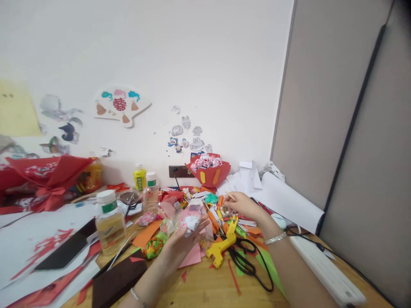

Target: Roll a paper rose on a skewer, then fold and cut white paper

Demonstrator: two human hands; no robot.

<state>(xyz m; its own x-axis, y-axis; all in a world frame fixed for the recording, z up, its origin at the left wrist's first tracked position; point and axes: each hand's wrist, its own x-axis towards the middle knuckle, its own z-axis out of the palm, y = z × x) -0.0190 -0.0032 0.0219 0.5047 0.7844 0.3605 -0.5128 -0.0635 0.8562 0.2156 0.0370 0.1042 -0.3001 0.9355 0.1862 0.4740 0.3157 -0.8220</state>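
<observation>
My left hand (180,244), at the middle of the table, is closed round a small crumpled white and pink paper piece (190,222). To its right, my right hand (242,204) reaches over the pile of coloured paper scraps, its fingers bent together round a thin pale stick (231,196). Between the forearms lies a yellow glue gun (223,243), with black-handled scissors (248,261) beside it. A red paper bouquet with pink and white flowers (208,171) stands behind my hands.
Clear bottles (111,233) and a yellow bottle (140,177) stand on the left, near a dark tablet (69,246) and a brown box (117,280). A white power strip (327,271) lies at the right, in front of a white paper roll (290,203).
</observation>
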